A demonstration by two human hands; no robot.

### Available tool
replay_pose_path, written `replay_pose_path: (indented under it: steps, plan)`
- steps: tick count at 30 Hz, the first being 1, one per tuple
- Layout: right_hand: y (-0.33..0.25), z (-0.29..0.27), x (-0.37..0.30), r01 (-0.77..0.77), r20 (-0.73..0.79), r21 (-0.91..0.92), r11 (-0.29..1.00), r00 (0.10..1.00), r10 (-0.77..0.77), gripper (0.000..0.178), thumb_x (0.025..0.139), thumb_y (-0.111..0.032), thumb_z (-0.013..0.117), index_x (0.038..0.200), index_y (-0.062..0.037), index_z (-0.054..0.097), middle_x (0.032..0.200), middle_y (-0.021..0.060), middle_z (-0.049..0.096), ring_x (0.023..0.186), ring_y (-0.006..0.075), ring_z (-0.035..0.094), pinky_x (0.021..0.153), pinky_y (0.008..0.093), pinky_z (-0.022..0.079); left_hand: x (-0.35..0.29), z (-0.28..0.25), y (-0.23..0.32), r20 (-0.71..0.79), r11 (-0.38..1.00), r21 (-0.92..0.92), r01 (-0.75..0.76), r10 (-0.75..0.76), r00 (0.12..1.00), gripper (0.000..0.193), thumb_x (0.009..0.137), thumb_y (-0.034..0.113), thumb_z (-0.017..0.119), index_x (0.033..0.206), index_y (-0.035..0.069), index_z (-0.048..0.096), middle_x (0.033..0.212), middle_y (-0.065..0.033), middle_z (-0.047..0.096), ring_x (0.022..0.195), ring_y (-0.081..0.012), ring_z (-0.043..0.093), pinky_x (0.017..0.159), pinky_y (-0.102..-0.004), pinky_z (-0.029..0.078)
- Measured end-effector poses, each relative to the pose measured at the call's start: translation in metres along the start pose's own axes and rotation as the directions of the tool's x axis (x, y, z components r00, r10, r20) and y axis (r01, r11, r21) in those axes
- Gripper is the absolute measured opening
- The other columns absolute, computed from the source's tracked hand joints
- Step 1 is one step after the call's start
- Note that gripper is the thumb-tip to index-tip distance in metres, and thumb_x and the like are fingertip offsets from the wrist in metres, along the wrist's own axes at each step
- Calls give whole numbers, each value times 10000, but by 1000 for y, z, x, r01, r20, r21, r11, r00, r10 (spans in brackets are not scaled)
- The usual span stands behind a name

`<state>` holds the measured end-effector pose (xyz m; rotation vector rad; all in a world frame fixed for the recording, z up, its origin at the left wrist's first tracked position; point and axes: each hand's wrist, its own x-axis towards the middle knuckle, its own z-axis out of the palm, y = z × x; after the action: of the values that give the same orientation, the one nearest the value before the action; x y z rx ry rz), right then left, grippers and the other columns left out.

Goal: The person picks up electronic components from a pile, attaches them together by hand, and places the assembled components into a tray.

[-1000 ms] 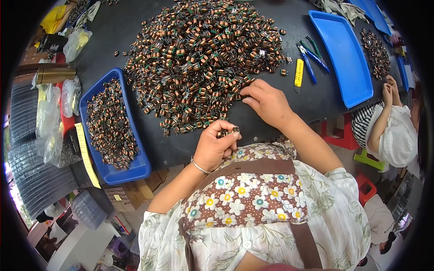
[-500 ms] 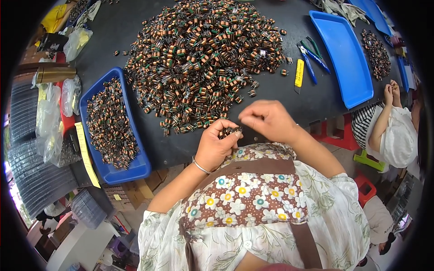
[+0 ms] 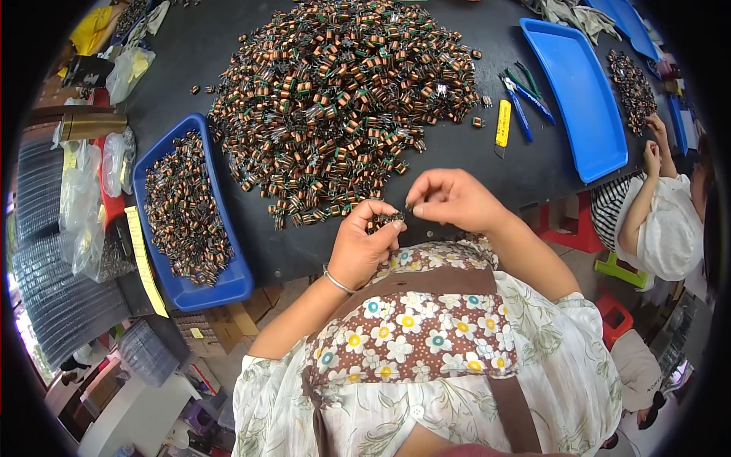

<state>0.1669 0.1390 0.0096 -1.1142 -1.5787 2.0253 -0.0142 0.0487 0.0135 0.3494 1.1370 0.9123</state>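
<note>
Several small copper-wound coils [image 3: 386, 222] with dark cores and thin wire legs lie gathered in my left hand [image 3: 367, 238], its fingers and thumb curled round them. Just to the right, my right hand [image 3: 451, 201] has its thumb and forefinger pinched together beside the coils. A tiny dark bit shows at those fingertips, too small to name. Both hands are at the table's near edge, in front of my flowered apron [image 3: 411, 327]. Beyond them rises a big heap of the same coils [image 3: 327, 107].
On the left stands a blue tray [image 3: 242, 286] filled with coils. To the right lie a yellow cutter knife [image 3: 502, 123], blue-handled pliers [image 3: 522, 118], green-handled pliers [image 3: 527, 80] and another blue tray [image 3: 582, 99]. A co-worker's hands [image 3: 653, 152] are by a smaller coil pile [image 3: 632, 91].
My right hand has shifted slightly and its fingers look sharper now. My left hand stays in place round the coils. At the far right, a co-worker's hand has reached to the smaller pile.
</note>
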Motion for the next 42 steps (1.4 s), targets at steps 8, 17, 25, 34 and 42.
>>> replay_pose_path:
  steps: [8,17,25,34,42]
  plan:
    - [-7,9,2,-247,211,289,925,959,190,99,778,-62,655,846,-27,593,726,-13,572,555,29,480,469,169,360,-2,0,1,17,994,101,-40,38,999,160,809,45,631,944,70,549,695,11,562,532,-26,502,410,-163,336]
    - [4,20,23,155,-183,-824,545,838,-514,213,709,-124,693,901,-88,609,871,66,565,698,257,582,604,347,480,-4,-2,1,-11,999,48,0,1,1000,160,807,49,638,930,82,541,607,12,539,480,-31,480,401,-174,325]
    - [0,9,10,186,-128,-485,854,952,-279,162,721,-32,661,864,-33,585,829,24,541,590,78,506,558,214,416,1,-5,0,38,999,-29,41,-40,999,164,820,43,616,943,78,515,654,-39,574,466,-43,460,392,-175,303]
    - [-3,0,2,50,-101,-170,984,993,-68,181,740,-43,668,907,-11,606,786,-7,554,617,16,467,577,178,401,6,-8,1,410,959,-252,130,-16,912,86,863,102,538,902,27,522,916,-141,599,674,-112,565,457,-185,398]
    - [-8,-4,-3,74,-80,-200,977,993,-92,196,735,-36,675,919,-12,613,793,-5,555,623,19,466,585,176,401,12,-8,-3,455,954,-254,159,-27,890,191,904,211,481,844,33,515,728,-84,574,684,-172,592,480,-226,454]
